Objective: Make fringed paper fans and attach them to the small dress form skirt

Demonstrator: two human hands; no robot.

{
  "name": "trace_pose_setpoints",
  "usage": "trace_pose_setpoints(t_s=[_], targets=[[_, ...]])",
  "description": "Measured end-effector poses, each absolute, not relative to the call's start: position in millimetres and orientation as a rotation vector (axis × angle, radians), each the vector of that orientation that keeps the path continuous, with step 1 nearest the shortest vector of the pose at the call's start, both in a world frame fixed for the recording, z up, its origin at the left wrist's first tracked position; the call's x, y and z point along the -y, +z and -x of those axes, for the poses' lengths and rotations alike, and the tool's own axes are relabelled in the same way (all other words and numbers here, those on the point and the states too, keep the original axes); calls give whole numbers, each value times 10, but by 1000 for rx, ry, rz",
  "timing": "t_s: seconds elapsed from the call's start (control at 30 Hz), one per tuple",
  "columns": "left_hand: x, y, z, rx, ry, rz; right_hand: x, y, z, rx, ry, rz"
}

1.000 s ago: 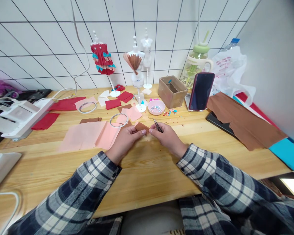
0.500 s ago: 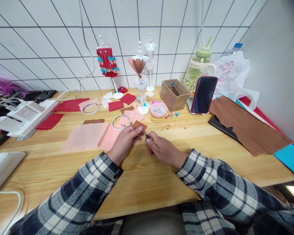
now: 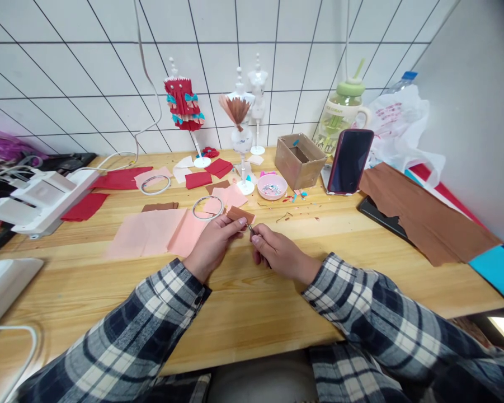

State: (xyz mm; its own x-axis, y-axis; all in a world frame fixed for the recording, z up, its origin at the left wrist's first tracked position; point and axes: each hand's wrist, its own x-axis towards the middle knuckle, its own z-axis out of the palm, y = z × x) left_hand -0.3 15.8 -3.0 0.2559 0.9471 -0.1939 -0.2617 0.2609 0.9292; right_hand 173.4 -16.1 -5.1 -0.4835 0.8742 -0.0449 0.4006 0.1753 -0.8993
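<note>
My left hand [image 3: 215,244] pinches a small folded piece of brown crepe paper [image 3: 240,215] between thumb and fingers. My right hand [image 3: 279,251] is closed around small scissors [image 3: 250,229], whose metal tips touch the lower edge of the paper beside my left thumb. Most of the handles are hidden in my palm. A silver-white ring [image 3: 207,207] lies just behind my left hand, partly over pink sheets [image 3: 146,233]. Past the paper stands a white mini mannequin [image 3: 242,140] bearing a pleated brown fan [image 3: 236,109].
A pink bowl of sequins [image 3: 272,193] and a cardboard box [image 3: 300,168] stand behind my hands, near paper scraps. At right are a propped phone [image 3: 349,162] and a brown sheet [image 3: 428,224]. A mannequin in a red dress [image 3: 183,104] and a power strip [image 3: 52,204] are leftward.
The scissors have turned slightly in my right hand, and part of them now shows below the fingers. The brown paper has shifted a little; my left hand keeps its hold.
</note>
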Motion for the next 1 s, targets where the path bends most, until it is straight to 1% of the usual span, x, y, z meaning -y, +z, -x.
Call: trace_pose_setpoints(t_s=[0.4, 0.57, 1.0], targets=[[-156, -20, -2, -963, 1019, -936, 130, -152, -1736, 1894, 1297, 1140], [-165, -44, 10, -946, 969, -991, 137, -143, -1740, 1898, 1297, 1153], [-165, -40, 11, -952, 976, -962, 139, -83, -1749, 1890, 1344, 1155]])
